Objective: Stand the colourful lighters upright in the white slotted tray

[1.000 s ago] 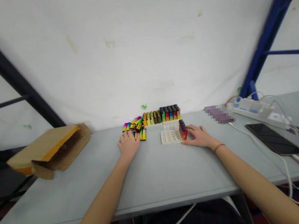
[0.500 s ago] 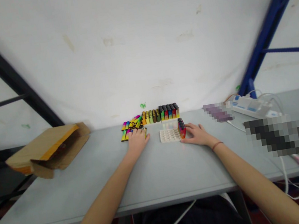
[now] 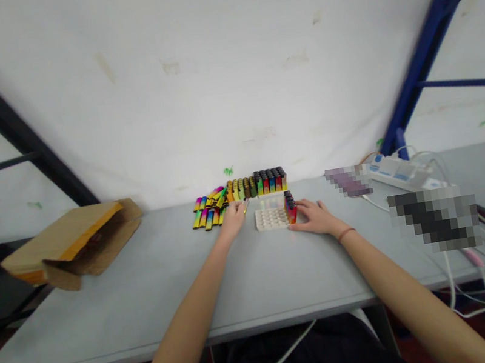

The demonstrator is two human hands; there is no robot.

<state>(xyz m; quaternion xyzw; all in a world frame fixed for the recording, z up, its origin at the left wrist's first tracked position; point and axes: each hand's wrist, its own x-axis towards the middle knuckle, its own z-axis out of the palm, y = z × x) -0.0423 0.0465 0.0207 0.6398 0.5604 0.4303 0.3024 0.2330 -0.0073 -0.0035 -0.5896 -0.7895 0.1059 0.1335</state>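
Note:
My left hand (image 3: 232, 220) is closed on a thin lighter (image 3: 245, 207), raised just left of a white tray (image 3: 272, 226) with round-edged pockets. The lighter's lower part is hidden by my fingers. Upright lighters (image 3: 292, 210) with black tops and red bodies fill the tray's right end. Around that end my right hand (image 3: 318, 216) is curled, thumb at the front corner and fingertips against the side; its exact contact is partly hidden. Loose bright-coloured lighters (image 3: 206, 218) lie in a pile behind and left of my left hand.
Behind the tray stand filled blocks of yellow-green lighters (image 3: 240, 189) and black-topped lighters (image 3: 270, 180), close to the wall. An opened cardboard box (image 3: 67, 240) lies at the left. Toward the right are a power strip (image 3: 400, 172), white cables and blurred-out items.
My left hand has moved right from the loose pile to the tray's left side, now with a lighter in its fingers. My right hand stays at the tray; the view has shifted slightly.

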